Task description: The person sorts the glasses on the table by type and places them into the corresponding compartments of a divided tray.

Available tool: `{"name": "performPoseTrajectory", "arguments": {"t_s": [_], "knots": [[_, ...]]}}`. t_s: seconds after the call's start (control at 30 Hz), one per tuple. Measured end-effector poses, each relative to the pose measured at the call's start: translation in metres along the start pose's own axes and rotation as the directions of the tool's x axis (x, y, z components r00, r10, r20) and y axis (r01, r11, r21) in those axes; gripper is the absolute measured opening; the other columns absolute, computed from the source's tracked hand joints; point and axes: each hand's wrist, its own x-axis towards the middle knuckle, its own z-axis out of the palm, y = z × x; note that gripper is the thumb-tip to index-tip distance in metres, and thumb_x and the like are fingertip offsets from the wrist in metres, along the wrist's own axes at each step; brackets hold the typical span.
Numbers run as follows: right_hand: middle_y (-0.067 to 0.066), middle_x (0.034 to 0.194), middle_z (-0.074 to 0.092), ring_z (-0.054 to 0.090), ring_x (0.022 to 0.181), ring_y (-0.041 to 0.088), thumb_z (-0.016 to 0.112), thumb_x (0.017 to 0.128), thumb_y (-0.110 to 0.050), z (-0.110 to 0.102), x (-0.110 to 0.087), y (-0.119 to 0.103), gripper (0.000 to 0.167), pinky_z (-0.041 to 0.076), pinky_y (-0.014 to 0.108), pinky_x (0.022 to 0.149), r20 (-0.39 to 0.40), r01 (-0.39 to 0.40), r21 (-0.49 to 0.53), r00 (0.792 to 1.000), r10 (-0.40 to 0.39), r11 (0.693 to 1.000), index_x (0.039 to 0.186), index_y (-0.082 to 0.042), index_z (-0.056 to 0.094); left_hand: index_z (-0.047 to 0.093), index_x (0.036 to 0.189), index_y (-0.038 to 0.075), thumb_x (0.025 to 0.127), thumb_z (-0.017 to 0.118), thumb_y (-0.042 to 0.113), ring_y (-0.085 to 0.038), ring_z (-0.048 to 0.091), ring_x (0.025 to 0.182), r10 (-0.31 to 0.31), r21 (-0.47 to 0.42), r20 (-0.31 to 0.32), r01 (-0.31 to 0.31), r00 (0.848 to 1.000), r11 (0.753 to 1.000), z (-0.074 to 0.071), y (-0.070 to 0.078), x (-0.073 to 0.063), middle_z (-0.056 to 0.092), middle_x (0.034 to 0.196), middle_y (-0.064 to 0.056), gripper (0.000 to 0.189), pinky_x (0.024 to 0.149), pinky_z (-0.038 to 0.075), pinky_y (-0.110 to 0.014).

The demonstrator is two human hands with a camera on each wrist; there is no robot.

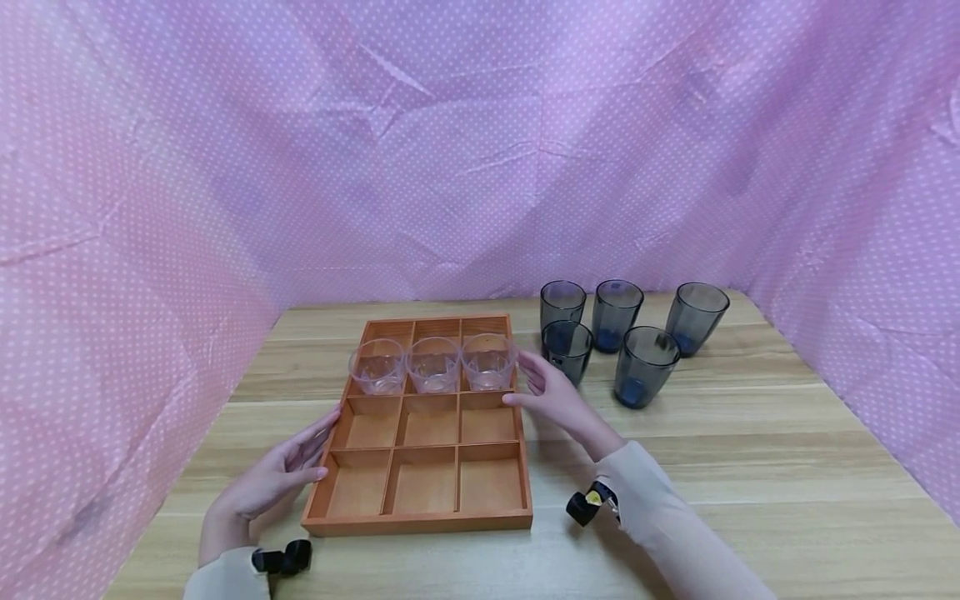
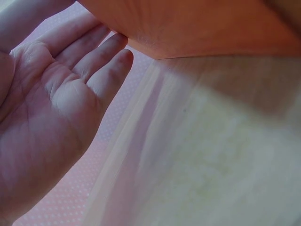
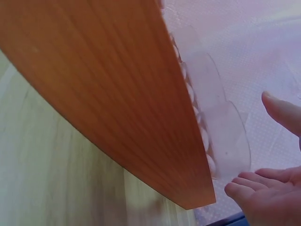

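Head: wooden tray (image 1: 420, 527) on table (image 1: 750, 467); three clear cups (image 1: 435, 375) in a row toward its far end. Dark glasses (image 1: 647, 367) at right.
Left wrist: left hand (image 2: 56, 103) open, nearly straight fingertips at tray's side, grasping nothing.
Right wrist: right hand (image 3: 270, 183) spread, empty, beside nearest cup; contact unclear.

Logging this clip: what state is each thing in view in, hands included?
Divided wooden tray: compartments facing up, on the table
Three clear cups: upright, side by side in the tray's back row
Five dark glasses: upright, to the right of the tray
Left hand: at the tray's left side, fingers extended
Right hand: beside the tray's right edge, contact unclear
Pink dotted cloth: hanging, creased
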Motion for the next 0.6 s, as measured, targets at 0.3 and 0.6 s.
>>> {"name": "performPoseTrajectory", "arguments": {"t_s": [0.3,0.6], "knots": [[0.023,0.158,0.024,0.023,0.146,0.039,0.073,0.087,-0.017,-0.008,-0.014,-0.004,0.084,0.025,0.05,0.118,0.073,0.005,0.001,0.997,-0.005,1.0,0.151,0.005,0.022,-0.004,0.152,-0.005,0.097,0.047,-0.006,0.017,0.019,0.14,0.031,-0.021,0.011,-0.03,0.999,0.999,0.0,-0.001,0.001,-0.012,0.161,-0.014,0.076,0.109,0.025,-0.006],[0.022,0.159,0.021,0.023,0.147,0.038,0.073,0.087,-0.019,-0.014,-0.026,-0.006,0.088,0.025,0.048,0.119,0.09,-0.012,-0.013,0.996,0.013,1.0,0.152,0.003,0.018,-0.005,0.153,-0.003,0.096,0.049,-0.004,0.018,0.021,0.138,0.0,-0.019,-0.013,0.0,1.0,1.0,0.0,0.001,0.001,-0.015,0.16,-0.016,0.078,0.108,0.025,-0.006]]}}
